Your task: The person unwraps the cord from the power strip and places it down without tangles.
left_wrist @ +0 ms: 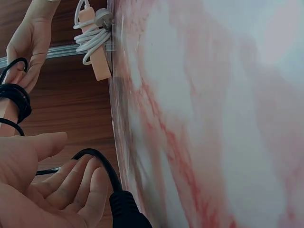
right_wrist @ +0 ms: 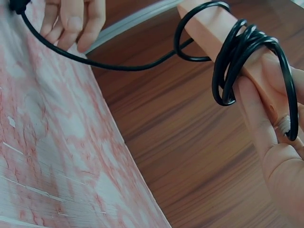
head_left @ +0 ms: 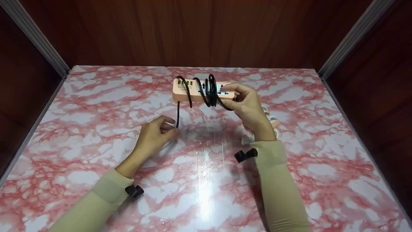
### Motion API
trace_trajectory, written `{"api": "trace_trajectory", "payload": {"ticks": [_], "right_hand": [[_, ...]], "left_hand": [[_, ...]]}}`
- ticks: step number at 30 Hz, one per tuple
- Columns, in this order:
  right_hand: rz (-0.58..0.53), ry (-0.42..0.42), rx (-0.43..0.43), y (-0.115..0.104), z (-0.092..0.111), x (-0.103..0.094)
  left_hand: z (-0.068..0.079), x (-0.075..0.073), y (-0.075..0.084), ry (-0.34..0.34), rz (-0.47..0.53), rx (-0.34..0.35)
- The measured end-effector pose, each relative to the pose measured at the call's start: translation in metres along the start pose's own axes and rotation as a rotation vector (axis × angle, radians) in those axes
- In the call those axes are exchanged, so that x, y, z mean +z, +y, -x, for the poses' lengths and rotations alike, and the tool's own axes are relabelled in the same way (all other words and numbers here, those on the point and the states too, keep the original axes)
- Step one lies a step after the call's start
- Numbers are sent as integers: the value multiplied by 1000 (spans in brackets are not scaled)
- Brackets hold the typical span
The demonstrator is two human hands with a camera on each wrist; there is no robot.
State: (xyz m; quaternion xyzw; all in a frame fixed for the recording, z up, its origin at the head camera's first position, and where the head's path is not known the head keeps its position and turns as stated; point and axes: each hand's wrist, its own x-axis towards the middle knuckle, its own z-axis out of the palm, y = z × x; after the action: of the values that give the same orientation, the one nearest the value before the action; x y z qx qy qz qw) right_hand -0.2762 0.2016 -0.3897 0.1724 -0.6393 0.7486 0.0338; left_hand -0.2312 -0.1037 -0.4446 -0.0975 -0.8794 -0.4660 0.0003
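Observation:
A peach power strip point(head_left: 196, 93) with a black cord point(head_left: 210, 91) wound around it is raised over the table. My right hand point(head_left: 246, 103) grips its right end, thumb on the near side and fingers at the far side. The cord's loose end drops from the strip's left end toward my left hand point(head_left: 157, 130). In the left wrist view the fingers point(left_wrist: 71, 190) of that hand lie loosely bent along the cord, with the thumb apart. A thick black plug end point(left_wrist: 126, 209) hangs past the fingertips. Loops of cord point(right_wrist: 242, 57) cross the strip in the right wrist view.
A second peach power strip point(left_wrist: 99, 64) with a white cord point(left_wrist: 92, 40) wrapped around it lies on the table, partly hidden behind my right wrist in the head view. Red-and-white marbled tabletop point(head_left: 96, 145) extends around; dark wooden panels point(head_left: 193, 32) stand at the back and sides.

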Motion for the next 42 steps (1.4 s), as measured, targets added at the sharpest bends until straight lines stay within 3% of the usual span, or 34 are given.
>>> {"api": "trace_trajectory", "payload": {"ticks": [8,13,23,36,42], "right_hand": [[-4,-1,-3,0,1,1],[-15,7,-1,1,1,0],[-132,-37,-24,0,1,-1],[-90,-39,-49,2,1,0],[-101,-37,-47,2,1,-1]], "left_hand": [[-5,4,-2,6,-56,19],[-6,3,-3,-5,-15,22],[-6,-12,2,29,28,17],[-7,-29,7,90,44,76],[-13,-41,13,167,32,135]]}}
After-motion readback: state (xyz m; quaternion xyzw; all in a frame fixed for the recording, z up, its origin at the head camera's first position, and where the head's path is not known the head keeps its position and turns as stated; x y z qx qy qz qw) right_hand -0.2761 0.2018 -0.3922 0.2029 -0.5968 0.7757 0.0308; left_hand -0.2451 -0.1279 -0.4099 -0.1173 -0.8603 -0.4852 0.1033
